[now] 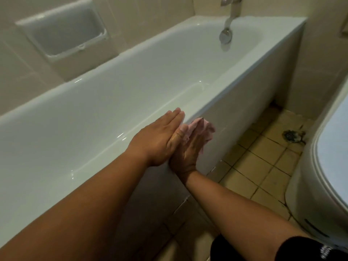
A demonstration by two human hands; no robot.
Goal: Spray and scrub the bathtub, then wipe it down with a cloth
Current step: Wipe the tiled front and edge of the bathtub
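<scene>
The small pink cloth point(208, 128) sat bunched at mid-frame against the outer panel of the glossy white bathtub point(131, 81), just under its near rim. The right hand point(186, 151) held it with bent fingers. The left hand point(158, 136) lay flat on the rim, fingers straight. The cloth looked light, soft and limp, best gripped as a wad. The tub's long axis ran lower left to upper right.
</scene>
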